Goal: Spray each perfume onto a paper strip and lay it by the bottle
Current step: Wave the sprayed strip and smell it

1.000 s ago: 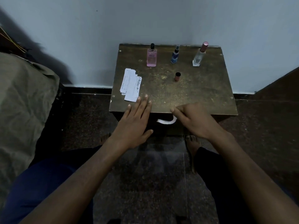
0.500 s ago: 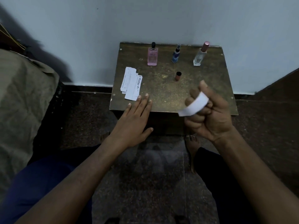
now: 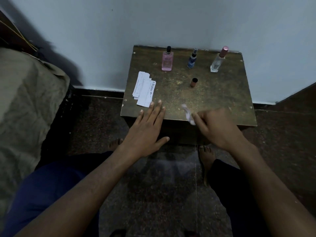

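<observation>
Worn brown wooden table: white paper strip lowered again.
Your right hand pinches it at the near edge; your left hand rests flat. Beyond, three bottles await spraying; the middle blue bottle stands uncapped.

Left hand lies flat over the table's near edge, fingertips just beside the strip stack at the left edge. Right hand pinches a blurred strip at the near edge. Along the far edge stand the pink bottle, blue bottle and clear bottle. A loose cap stands mid-table, before the blue bottle.
</observation>
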`<state>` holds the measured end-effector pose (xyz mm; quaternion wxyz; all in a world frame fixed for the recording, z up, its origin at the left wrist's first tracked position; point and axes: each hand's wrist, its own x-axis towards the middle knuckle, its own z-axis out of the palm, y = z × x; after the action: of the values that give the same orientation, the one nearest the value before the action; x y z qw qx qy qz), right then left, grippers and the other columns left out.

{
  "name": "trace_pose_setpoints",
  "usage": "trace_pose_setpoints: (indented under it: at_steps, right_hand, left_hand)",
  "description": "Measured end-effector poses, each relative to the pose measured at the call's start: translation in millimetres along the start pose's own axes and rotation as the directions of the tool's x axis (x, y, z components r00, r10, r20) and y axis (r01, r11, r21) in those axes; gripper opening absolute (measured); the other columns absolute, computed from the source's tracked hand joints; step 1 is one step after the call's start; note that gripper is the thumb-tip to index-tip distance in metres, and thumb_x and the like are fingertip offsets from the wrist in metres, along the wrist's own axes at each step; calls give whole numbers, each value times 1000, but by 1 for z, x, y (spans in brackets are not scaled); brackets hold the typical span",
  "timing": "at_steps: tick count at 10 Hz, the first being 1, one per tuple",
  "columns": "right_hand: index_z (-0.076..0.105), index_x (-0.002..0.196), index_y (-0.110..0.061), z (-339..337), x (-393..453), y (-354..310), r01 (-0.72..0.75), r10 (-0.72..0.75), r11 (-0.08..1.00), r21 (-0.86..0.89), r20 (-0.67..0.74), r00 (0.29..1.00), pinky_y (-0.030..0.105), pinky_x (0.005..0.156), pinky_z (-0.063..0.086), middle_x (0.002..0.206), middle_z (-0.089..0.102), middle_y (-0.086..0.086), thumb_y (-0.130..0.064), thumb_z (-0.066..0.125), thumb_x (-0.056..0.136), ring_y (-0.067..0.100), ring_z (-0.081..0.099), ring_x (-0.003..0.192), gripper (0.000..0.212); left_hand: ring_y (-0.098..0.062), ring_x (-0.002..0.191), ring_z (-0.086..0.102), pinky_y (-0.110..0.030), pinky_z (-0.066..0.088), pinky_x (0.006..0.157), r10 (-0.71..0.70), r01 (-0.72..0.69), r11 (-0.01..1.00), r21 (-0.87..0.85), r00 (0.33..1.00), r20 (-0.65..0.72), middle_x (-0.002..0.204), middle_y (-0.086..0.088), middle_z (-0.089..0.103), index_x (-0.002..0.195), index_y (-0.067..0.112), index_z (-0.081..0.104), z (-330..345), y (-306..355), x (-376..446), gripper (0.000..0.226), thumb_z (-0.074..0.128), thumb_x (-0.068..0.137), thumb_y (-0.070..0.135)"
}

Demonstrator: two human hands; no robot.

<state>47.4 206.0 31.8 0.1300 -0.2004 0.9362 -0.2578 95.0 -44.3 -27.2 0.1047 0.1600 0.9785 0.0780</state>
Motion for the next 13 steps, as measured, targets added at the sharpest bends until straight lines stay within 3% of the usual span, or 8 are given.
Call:
trace_pose_setpoints:
  at_steps: [2,3,4,6,7,9,11,13]
  right_hand:
    - [39,62,-25,-3,-3,-15,-191,-214,-51,980,176,961,18,40,18,50,26,-8,-36,59,105,8,19,40,48]
    - [46,63,-19,4,1,-15,-20,14,851,524,16,1000,28,48,31,51,38,-1,-31,51,112,16,36,43,50]
    - [54,60,-16,10,1,-9,59,-49,994,93,-108,993,31,53,32,50,42,-10,-28,52,113,9,39,44,54]
    - [41,51,-28,5,11,-22,-128,80,230,965,113,990,13,40,25,44,30,-15,-40,51,108,1,25,35,59]
    - [37,58,-28,8,6,-8,7,12,996,88,-217,976,24,50,29,44,33,-11,-32,50,112,5,35,39,56]
    - [37,56,-28,10,10,-9,-69,218,353,933,-10,976,18,45,20,50,27,-7,-41,55,106,9,19,42,55]
    - [55,60,-21,21,8,-5,-21,19,1000,-13,-167,986,36,58,43,52,49,-10,-32,49,113,9,47,48,55]
    - [42,57,-28,4,5,-14,20,-44,337,941,-5,999,15,40,25,47,32,-12,-40,60,103,3,25,37,51]
  left_hand:
    - [-27,163,-24,-51,4,135,-2,2,999,46,1000,11,174,-10,-31,168,10,-16,2,1,1,103,45,105,63]
    - [-27,163,-23,-51,4,135,-8,8,999,43,1000,5,175,-9,-30,169,10,-15,2,3,1,103,47,105,61]
    - [-26,164,-23,-51,5,135,-8,8,999,31,1000,-7,175,-8,-29,169,11,-15,3,2,1,103,49,105,60]
    - [-25,164,-23,-50,3,135,-19,19,1000,20,1000,-9,176,-7,-29,169,12,-14,4,3,1,101,48,105,60]
    - [-23,164,-21,-48,0,134,-34,33,999,-18,999,-36,177,-5,-25,170,13,-10,5,5,1,95,41,107,62]
    - [-22,166,-14,-48,2,135,-48,39,991,-124,997,-67,179,-5,-14,171,12,0,2,7,2,89,43,108,58]
    - [-20,165,-16,-45,4,135,-17,-6,980,-201,994,-112,180,-5,-9,171,10,7,-3,16,7,84,46,110,52]
    - [-20,164,-22,-47,2,136,-32,12,980,-198,995,-97,178,-4,-20,171,13,-2,-1,20,15,77,30,112,50]
